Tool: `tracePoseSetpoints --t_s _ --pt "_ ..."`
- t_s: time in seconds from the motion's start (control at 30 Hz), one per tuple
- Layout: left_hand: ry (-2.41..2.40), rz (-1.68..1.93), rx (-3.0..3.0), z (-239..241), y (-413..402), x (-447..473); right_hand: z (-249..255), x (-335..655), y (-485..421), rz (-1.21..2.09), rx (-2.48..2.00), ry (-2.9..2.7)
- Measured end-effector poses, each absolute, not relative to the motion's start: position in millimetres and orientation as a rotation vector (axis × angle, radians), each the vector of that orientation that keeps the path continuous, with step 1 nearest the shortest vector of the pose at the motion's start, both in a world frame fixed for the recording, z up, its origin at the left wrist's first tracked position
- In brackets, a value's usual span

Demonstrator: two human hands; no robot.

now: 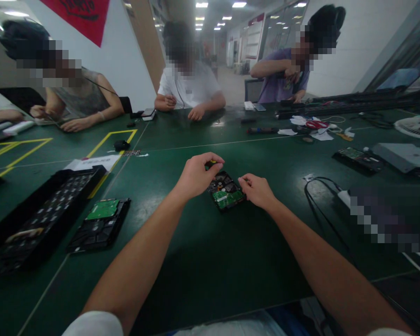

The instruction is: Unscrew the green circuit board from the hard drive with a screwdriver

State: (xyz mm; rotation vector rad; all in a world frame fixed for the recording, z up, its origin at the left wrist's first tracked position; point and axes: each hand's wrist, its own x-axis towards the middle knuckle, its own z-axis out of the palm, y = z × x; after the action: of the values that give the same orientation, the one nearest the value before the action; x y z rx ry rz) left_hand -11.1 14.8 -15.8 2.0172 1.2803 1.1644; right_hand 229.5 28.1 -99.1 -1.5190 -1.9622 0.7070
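Observation:
A hard drive (pixel 227 191) lies circuit-board side up on the green table (pixel 210 261), its green board toward me. My left hand (pixel 198 175) is closed above its far left corner, pinching a small tool with a yellow-and-black top. My right hand (pixel 257 190) rests on the drive's right edge with curled fingers holding it.
A second hard drive (pixel 100 225) lies at the left beside a long black tray (pixel 38 217). A black cable (pixel 324 205) and other drives (pixel 359 159) sit at the right. Three people sit across the table with their own hands busy.

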Motion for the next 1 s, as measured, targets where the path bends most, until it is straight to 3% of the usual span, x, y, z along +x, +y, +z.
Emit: tracePoseSetpoints --t_s 0.17,0.37,0.73,1.0 --pt "1.282 1.175 2.064 -17.4 16.7 -11.4 -97.4 223.1 22.5 0.936 -1.458 -2.005" --pt "1.271 1.182 2.066 -20.2 18.5 -11.0 -103.5 220.6 24.0 0.945 -1.468 -2.028" --pt "1.305 1.157 2.093 -15.9 15.9 -10.9 -99.9 212.4 23.6 0.665 -1.526 -2.11" --pt "1.364 1.25 2.095 -15.1 17.2 -12.9 -95.2 204.6 11.3 0.997 -1.73 -1.756"
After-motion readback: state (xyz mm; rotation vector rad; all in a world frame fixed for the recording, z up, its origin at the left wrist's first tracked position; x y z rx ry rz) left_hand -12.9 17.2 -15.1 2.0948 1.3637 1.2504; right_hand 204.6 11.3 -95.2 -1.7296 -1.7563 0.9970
